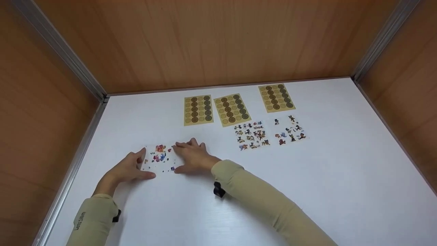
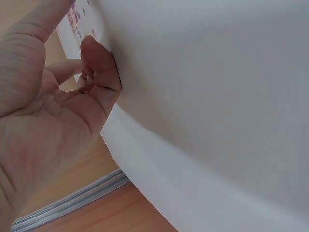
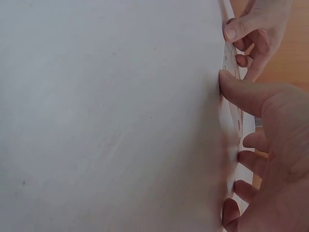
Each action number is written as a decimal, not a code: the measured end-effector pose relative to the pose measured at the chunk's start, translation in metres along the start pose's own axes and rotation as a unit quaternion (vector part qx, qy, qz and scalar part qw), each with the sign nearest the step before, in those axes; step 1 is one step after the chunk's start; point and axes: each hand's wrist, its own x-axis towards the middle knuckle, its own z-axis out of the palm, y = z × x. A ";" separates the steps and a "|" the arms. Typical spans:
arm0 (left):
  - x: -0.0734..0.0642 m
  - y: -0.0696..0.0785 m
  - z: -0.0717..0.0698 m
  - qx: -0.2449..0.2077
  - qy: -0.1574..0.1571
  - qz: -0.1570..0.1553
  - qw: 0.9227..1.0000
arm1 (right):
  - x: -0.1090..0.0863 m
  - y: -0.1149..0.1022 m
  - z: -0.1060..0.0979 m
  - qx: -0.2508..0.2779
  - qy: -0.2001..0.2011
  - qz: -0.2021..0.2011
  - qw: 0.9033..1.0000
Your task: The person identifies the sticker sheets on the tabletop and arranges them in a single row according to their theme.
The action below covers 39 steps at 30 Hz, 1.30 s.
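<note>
A clear sticker sheet with small colourful figures [image 1: 159,158] lies flat on the table's left half. My left hand [image 1: 128,167] rests at its left side, thumb at the near corner and fingers at the far one. At its right side my right hand [image 1: 194,157] touches the sheet, thumb and index finger spread apart along the edge. In the left wrist view, part of the left hand [image 2: 58,101] blocks most of the sheet. From the right wrist, the right thumb [image 3: 236,89] presses at the sheet's edge, and the left fingers show beyond it.
Three gold sheets of round stickers, left [image 1: 198,110], middle [image 1: 232,110] and right [image 1: 276,98], lie along the back. Two more clear figure sticker sheets, one [image 1: 251,135] beside the other [image 1: 290,130], lie in front of them. Wooden panels [image 1: 222,44] enclose the white table [image 1: 307,191].
</note>
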 end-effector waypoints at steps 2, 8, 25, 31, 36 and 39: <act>-0.001 -0.001 0.000 0.000 0.001 -0.001 1.000 | -0.001 -0.001 0.000 -0.001 0.000 -0.002 1.000; -0.003 0.000 -0.003 -0.003 -0.003 0.005 1.000 | -0.001 -0.001 0.001 0.005 0.003 -0.001 1.000; 0.000 0.015 -0.003 0.004 0.000 0.002 1.000 | -0.025 0.031 -0.013 0.050 0.017 -0.073 0.996; 0.011 0.072 0.005 0.006 0.030 0.017 0.999 | -0.045 0.066 -0.034 0.080 0.017 -0.076 0.994; 0.032 0.123 0.020 0.008 0.019 0.073 0.997 | -0.066 0.101 -0.058 0.126 0.015 -0.059 0.990; 0.044 0.150 0.035 0.018 0.014 0.103 0.994 | -0.082 0.126 -0.073 0.140 0.014 -0.048 0.989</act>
